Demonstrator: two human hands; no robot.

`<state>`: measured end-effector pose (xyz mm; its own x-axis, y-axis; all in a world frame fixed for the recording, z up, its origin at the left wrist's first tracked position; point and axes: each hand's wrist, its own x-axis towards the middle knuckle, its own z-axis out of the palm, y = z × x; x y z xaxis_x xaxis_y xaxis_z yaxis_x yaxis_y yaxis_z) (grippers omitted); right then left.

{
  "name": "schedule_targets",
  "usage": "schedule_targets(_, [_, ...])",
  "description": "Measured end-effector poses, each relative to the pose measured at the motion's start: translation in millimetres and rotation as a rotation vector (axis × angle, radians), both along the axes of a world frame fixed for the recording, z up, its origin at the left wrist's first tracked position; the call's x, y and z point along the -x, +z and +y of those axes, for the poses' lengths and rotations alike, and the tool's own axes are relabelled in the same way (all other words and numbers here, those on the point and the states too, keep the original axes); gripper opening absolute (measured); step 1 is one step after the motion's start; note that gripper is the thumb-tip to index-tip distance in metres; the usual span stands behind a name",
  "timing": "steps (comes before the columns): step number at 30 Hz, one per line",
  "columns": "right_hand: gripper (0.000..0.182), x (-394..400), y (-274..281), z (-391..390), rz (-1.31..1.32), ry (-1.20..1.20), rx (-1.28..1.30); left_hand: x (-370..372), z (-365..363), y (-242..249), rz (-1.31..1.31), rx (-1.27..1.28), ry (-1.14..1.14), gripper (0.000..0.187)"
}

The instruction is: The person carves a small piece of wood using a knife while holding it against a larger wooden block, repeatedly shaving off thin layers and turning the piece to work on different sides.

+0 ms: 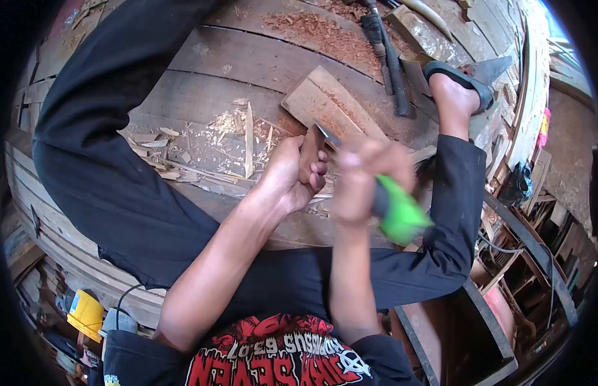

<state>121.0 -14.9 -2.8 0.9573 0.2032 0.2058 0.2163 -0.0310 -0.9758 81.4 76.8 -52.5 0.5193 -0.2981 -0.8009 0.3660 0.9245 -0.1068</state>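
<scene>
Printed dark T-shirt (273,354) nearest the camera, bottom of view. Plank floor (234,61) spreads beyond it; person sits with dark-trousered legs splayed, left leg (112,141) bent out wide, right leg (456,199) folded on the other side, foot (453,93) in a dark sandal. Between the legs, past the hands: flat wood block (321,96) lying slantwise, dark-handled tool (392,64) on the floor farther off, pale shavings (228,122) scattered to the left.

Both forearms reach forward; hands are near each other, well in front of the torso. Right hand (373,164) is blurred but closed round a green-handled tool (403,215), its butt sticking out toward the right knee; exact finger placement can't be told. Left hand (289,170) has its fingers curled snugly round a small brown wood piece (309,154), far end poking out past the grip.

Key relation: wood piece sits inside the left hand, so that hand is nearest; from the right hand it lies just to the left. Its long axis runs roughly away from the body, far end leaning slightly right. Tool's axis slants across that, butt near and right, metal blade (328,134) far and left, right at the piece's far end; touching or just beside, can't tell.
</scene>
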Motion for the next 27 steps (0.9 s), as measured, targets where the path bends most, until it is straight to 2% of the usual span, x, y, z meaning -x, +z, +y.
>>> schedule_targets(1, [0.024,0,-9,8,0.071,0.117,0.027,0,-3,2,-0.013,-0.018,0.011,0.021])
schedule_targets(3, [0.017,-15,-4,5,-0.298,-0.039,0.244,-2,-2,0,-0.012,-0.012,0.011,0.021])
schedule_targets(4, [0.016,-12,31,12,0.057,-0.139,-0.081,-2,3,2,0.008,0.011,0.005,0.020])
schedule_targets(6, [0.012,-32,57,2,-0.060,0.090,-0.461,3,3,3,0.054,0.005,-0.013,0.020])
schedule_targets(8, [0.017,-29,53,2,-0.016,0.043,-0.329,-1,3,7,0.054,0.020,-0.012,0.021])
schedule_targets(10, [0.022,-10,16,7,0.141,-0.012,-0.171,0,3,2,0.051,0.056,0.028,0.022])
schedule_targets(11, [0.025,-6,12,6,0.047,0.047,-0.207,-1,2,2,0.021,0.018,0.016,0.023])
schedule_targets(13, [0.027,-12,26,9,0.118,0.046,-0.183,1,0,3,-0.029,-0.059,-0.009,0.026])
schedule_targets(14, [0.025,-13,43,7,0.137,-0.044,-0.283,2,-1,-1,-0.002,-0.004,0.011,0.027])
schedule_targets(16, [0.022,-27,55,-7,0.044,0.038,-0.502,1,3,-1,0.034,0.019,0.019,0.027])
schedule_targets(18, [0.021,-23,50,-9,0.036,0.025,-0.368,3,3,0,0.024,0.050,0.035,0.026])
schedule_targets(20, [0.023,-7,14,2,0.126,-0.048,-0.277,1,10,-9,0.008,0.211,0.097,0.026])
schedule_targets(21, [0.027,-8,18,5,0.167,0.019,-0.320,0,13,-7,0.007,0.295,0.127,0.026])
schedule_targets(22, [0.027,-13,21,9,0.167,0.001,-0.302,0,15,-7,-0.016,0.213,0.083,0.025])
schedule_targets(23, [0.027,-14,28,8,0.181,-0.028,-0.270,5,10,-7,0.001,0.236,0.091,0.024])
schedule_targets(24, [0.028,-13,38,8,0.156,-0.043,-0.388,5,8,-4,0.019,0.256,0.097,0.023])
schedule_targets(27, [0.027,-11,45,7,0.069,-0.037,-0.427,11,12,-6,0.036,0.296,0.178,0.020])
